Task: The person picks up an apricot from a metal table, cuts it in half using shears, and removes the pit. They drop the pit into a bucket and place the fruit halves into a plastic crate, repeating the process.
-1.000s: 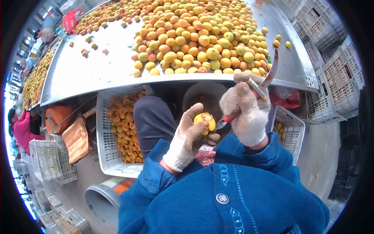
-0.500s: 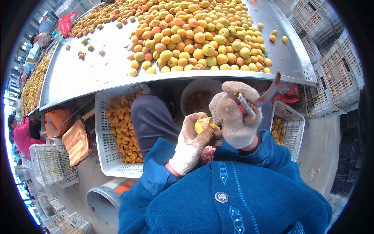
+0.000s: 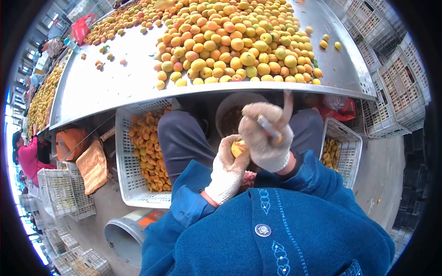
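One apricot (image 3: 238,148), on my side of the steel table (image 3: 103,83), lies pinched in my gloved left hand (image 3: 227,166). Nearer to it than a moment before, my right hand (image 3: 261,146) curls around a curved tool (image 3: 287,105), blurred. Fruit (image 3: 230,53) lies heaped on the table; pale crates (image 3: 397,89) stand to its right.

Gloved left hand (image 3: 228,168) and right hand (image 3: 264,140) sit close together, both curled into grips.
The left arm (image 3: 191,204) angles forward and inward, its hand drawn into a pinch; the right arm (image 3: 317,177) reaches in from the other side, its hand bunched, slightly blurred and a little farther forward.
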A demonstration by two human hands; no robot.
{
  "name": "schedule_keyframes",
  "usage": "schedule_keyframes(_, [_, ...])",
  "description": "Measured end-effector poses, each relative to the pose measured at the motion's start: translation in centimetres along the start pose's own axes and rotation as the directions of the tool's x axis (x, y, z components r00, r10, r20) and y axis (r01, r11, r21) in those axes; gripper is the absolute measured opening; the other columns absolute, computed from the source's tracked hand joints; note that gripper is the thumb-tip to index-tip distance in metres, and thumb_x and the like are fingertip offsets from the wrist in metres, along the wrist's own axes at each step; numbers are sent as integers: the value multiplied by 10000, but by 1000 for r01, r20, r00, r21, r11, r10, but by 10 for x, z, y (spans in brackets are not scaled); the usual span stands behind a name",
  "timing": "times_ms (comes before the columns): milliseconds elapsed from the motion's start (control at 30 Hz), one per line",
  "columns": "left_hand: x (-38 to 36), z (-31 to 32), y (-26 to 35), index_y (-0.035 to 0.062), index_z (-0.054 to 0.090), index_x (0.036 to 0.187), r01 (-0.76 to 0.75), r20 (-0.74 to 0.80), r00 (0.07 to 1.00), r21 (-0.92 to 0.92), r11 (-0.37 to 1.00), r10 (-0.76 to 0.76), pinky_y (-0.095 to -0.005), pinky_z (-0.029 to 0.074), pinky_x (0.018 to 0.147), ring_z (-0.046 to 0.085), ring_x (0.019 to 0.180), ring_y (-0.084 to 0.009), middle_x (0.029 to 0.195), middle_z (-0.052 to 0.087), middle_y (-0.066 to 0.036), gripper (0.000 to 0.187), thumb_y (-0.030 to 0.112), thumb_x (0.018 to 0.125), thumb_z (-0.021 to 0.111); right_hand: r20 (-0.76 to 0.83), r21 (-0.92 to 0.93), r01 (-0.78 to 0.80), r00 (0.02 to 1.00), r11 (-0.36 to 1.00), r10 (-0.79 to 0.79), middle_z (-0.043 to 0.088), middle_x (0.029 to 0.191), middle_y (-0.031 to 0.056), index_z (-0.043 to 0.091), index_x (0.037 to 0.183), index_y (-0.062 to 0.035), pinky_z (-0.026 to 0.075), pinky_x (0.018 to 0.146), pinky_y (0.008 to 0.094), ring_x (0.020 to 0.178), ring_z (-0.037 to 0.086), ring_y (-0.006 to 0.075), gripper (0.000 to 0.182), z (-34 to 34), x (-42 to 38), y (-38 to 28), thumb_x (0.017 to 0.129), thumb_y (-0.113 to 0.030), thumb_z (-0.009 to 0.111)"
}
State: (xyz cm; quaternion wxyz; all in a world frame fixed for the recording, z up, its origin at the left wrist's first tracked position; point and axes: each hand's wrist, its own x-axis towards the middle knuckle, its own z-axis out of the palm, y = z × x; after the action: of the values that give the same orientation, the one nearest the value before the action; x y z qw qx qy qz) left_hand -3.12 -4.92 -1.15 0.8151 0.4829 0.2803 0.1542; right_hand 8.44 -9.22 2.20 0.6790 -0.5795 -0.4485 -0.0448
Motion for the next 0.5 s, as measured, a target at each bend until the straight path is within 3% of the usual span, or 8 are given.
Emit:
schedule_keyframes(67, [2,0,-2,37,491,1188,-51,-9,999,-21,998,51,-280,484,882,582,1002,-161,1042,582,-103,297,79,914,596,1,-97,156,988,983,-157,636,904,41,588,1076,-34,497,579,241,693,610,104,259,-1,-1,-3,855,-58,720])
schedule_keyframes(133, [2,-3,0,46,498,1177,8,-37,999,135,991,-3,-287,477,878,580,994,-168,1041,578,-99,285,94,915,600,-49,269,-328,934,906,353,635,917,58,588,1070,-33,503,605,246,718,628,140,269,1,-9,0,834,-13,715])
schedule_keyframes(167, [3,-3,-5,50,495,1178,-20,-20,1000,108,994,22,-291,468,879,575,993,-170,1055,570,-93,286,79,912,595,23,325,-274,959,905,282,637,901,61,590,1079,-31,510,625,252,727,637,150,280,1,-7,2,827,16,704])
schedule_keyframes(200, [5,-4,-8,47,491,1178,-69,-9,997,143,987,71,-283,460,886,565,986,-159,1052,565,-84,287,58,908,585,23,59,-77,997,995,76,640,884,44,589,1090,-24,515,630,255,742,632,126,261,2,1,-4,849,10,684])
schedule_keyframes(267, [6,-5,-6,45,481,1190,-81,-1,997,193,978,83,-275,456,884,555,983,-153,1052,559,-81,304,38,902,578,58,-59,-48,997,997,52,643,879,36,590,1078,-29,516,634,260,740,626,115,242,4,0,1,857,-1,682])
schedule_keyframes(333, [5,-5,-6,42,471,1195,-115,2,993,209,971,117,-272,462,869,558,972,-147,1044,560,-87,312,39,902,578,5,26,-119,993,993,119,630,842,21,595,1069,-44,503,604,246,696,612,103,221,7,3,-1,867,-23,681])
schedule_keyframes(400, [3,-7,-7,39,461,1197,-48,7,999,254,966,47,-271,467,860,560,962,-142,1049,564,-92,316,47,904,579,30,400,-545,811,737,584,599,782,-2,599,1057,-59,460,542,218,625,569,69,175,5,8,-1,894,-48,663])
schedule_keyframes(500, [-4,-3,0,43,473,1197,-50,44,998,212,976,42,-271,482,826,571,939,-133,1033,579,-88,307,53,908,575,100,604,-589,725,537,682,520,708,-36,591,1008,-77,379,460,200,526,481,42,73,-1,16,-1,942,-99,613])
